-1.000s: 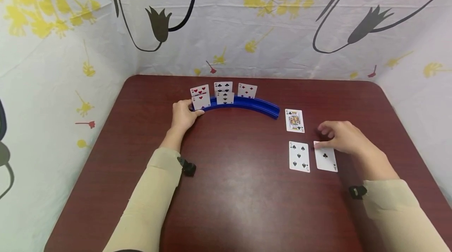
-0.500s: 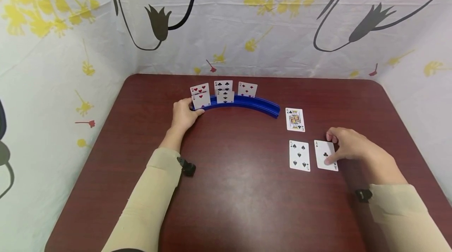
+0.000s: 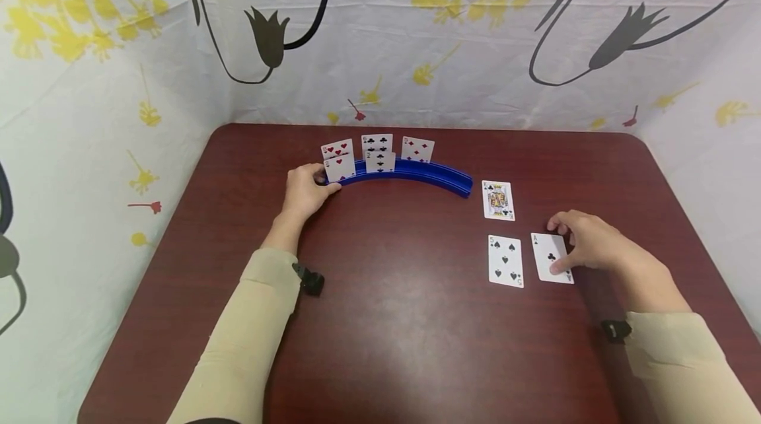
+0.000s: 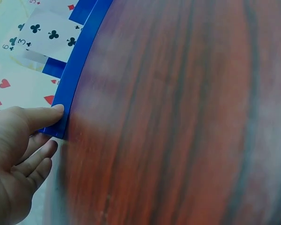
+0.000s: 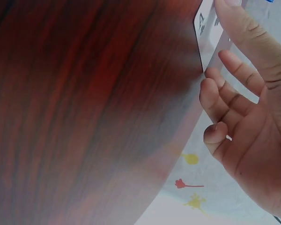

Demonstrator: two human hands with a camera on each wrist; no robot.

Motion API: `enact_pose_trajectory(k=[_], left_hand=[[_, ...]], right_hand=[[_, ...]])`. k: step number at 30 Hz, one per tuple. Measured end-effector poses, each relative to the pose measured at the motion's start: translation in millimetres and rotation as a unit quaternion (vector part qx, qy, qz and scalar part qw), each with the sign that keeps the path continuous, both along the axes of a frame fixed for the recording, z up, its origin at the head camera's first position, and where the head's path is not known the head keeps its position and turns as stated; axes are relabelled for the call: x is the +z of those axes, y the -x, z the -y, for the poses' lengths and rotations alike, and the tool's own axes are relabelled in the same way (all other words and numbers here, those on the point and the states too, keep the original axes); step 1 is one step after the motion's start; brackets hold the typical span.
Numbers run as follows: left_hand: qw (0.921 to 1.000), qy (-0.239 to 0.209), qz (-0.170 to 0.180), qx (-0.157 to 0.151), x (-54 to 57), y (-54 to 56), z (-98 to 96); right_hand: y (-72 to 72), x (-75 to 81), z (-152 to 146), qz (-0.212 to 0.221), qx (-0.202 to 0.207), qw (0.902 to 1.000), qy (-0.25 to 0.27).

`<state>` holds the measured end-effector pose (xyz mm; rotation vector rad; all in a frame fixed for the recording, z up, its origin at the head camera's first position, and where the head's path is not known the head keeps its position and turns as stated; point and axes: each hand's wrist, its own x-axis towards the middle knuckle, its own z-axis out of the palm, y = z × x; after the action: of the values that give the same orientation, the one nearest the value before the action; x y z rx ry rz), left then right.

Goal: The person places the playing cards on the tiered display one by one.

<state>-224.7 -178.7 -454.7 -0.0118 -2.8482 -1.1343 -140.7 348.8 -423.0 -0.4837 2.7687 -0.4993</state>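
My left hand (image 3: 304, 191) grips the left end of a curved blue card holder (image 3: 436, 174), thumb on its front rim and the other fingers behind it, as the left wrist view shows. Playing cards stand in the holder: a two of hearts (image 3: 340, 168) before another heart card, a three of clubs (image 4: 52, 33) before a six of clubs (image 3: 377, 141), and a five of diamonds (image 3: 417, 148). At the right, my right thumb presses on the ace of clubs (image 3: 548, 249), which lies on the table. The other fingers of my right hand (image 3: 594, 242) are loosely bent past its far right corner.
A king of clubs (image 3: 497, 201) lies face up near the holder's right end. Below it is a five of spades (image 3: 505, 261), left of the ace. A patterned white cloth (image 3: 452, 67) hangs behind and beside the brown table (image 3: 416, 318).
My right hand has moved from the ace's upper left corner to its right side, the thumb now lower on the card. The ace has shifted slightly right and turned a little. The left hand keeps its grip.
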Motion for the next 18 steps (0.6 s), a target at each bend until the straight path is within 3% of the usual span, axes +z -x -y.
enact_pose_trajectory(k=[18], left_hand=[[0.9999, -0.011, 0.005, -0.002, -1.7, 0.4, 1.1]], right_hand=[[2.5, -9.0, -6.7, -0.025, 0.01, 0.9996, -0.001]])
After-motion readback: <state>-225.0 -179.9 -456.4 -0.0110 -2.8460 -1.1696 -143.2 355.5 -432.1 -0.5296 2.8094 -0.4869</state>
